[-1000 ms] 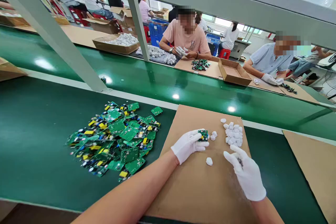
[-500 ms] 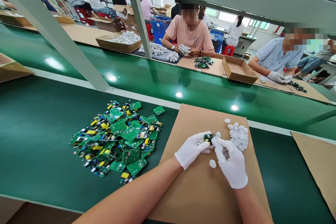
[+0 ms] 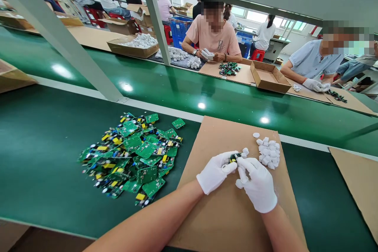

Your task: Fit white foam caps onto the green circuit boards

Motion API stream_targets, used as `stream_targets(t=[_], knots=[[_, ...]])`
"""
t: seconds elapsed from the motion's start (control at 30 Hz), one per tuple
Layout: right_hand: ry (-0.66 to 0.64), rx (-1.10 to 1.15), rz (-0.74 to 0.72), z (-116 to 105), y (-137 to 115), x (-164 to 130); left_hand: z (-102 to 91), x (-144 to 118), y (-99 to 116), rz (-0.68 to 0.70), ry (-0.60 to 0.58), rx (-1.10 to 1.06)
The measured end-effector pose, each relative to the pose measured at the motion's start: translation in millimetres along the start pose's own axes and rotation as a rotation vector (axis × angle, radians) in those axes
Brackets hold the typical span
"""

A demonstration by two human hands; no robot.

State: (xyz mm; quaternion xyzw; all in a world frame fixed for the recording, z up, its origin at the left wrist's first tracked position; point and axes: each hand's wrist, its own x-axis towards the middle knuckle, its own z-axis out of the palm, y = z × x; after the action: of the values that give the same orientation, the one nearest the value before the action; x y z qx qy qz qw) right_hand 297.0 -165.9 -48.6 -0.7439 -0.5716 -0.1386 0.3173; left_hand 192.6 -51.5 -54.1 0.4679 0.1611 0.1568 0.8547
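My left hand (image 3: 217,171), in a white glove, grips a small green circuit board (image 3: 234,158) with a yellow part on it. Pinched fingers of my right hand (image 3: 258,183), also gloved, meet the board's right side; what lies between them is hidden. Both hands are above a brown cardboard sheet (image 3: 206,220). Close to the fingertips are two loose white plastic pieces, one just beyond the board and one partly hidden under my right fingers. A heap of similar white pieces (image 3: 269,152) lies right of my right hand.
Left of the cardboard, a large pile of green circuit boards (image 3: 144,149) covers part of the dark green bench (image 3: 38,145). A slanted grey post (image 3: 73,47) rises at the left. Across the bench, co-workers sit near an open cardboard box (image 3: 270,78) and white parts.
The circuit board has tilted in my left fingers, showing less of its green face. My right fingers have shifted slightly left and down, now partly covering the nearer loose white piece.
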Motion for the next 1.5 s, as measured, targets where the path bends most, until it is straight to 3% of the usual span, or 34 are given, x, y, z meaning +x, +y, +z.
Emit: stream_targets(t=[0.2, 0.3, 0.47, 0.63, 0.73, 1.0, 1.1, 1.2, 1.27, 1.37, 1.5], knots=[[-0.088, 0.105, 0.118, 4.7, 1.5, -3.2, 0.0, -0.2, 3.8, -0.067, -0.044, -0.064], [-0.06, 0.175, 0.185, 3.9, 4.1, -4.7, -0.5, 0.0, 5.0, -0.089, -0.042, -0.119], [0.062, 0.079, 0.038, 6.2, 4.0, -1.2, 3.3, 0.7, 4.9, -0.134, -0.055, -0.102], [0.11, -0.051, -0.016, 12.3, -3.0, -2.4, 9.5, 1.9, -1.7, -0.002, 0.104, 0.066], [0.094, -0.066, -0.01, 15.5, -3.6, -4.6, 10.5, 1.1, -5.2, -0.009, 0.132, 0.05], [0.051, 0.211, 0.038, 13.2, -2.2, -1.0, 11.6, -1.1, 5.8, -0.093, -0.017, -0.086], [-0.011, 0.407, 0.152, 9.2, -3.2, -0.7, 12.8, -1.7, 9.2, -0.083, -0.008, -0.074], [-0.055, 0.574, 0.409, 8.8, -3.1, -2.1, 13.5, -2.8, 7.8, -0.084, 0.0, -0.057], [-0.152, 0.666, 0.518, 10.3, -2.6, -3.6, 13.0, -4.2, 6.2, -0.082, -0.026, -0.083], [-0.264, 0.72, 0.539, 11.9, -2.1, -5.7, 11.4, -7.6, 6.0, -0.063, -0.088, -0.138], [-0.215, 0.654, 0.517, 10.4, -3.6, -6.5, 10.9, -11.1, 8.6, -0.043, -0.091, -0.069]])
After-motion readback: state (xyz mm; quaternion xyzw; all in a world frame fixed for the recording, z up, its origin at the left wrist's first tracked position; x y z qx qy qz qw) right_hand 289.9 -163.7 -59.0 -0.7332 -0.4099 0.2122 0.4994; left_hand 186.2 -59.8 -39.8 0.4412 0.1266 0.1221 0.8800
